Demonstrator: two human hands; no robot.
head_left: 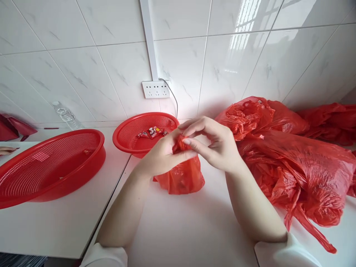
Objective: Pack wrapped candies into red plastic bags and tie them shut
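Note:
A small red plastic bag (pixel 182 178) hangs or rests low over the white table, its neck gathered between both hands; its contents are hidden. My left hand (pixel 164 154) is closed around the gathered neck from the left. From the right, my right hand (pixel 214 142) pinches the top of the bag, thumb and fingertips against the twisted plastic. Behind my left hand stands a round red basket (pixel 122 142) with several small wrapped candies (pixel 152 132) in it.
A larger red basket (pixel 94 155) stands left. Bulging red plastic bags (pixel 311 159) crowd the right side. A clear bottle (pixel 66 115) lies by the tiled wall, below a power socket (pixel 155 89). Another person's hand (pixel 7 150) shows at the far left.

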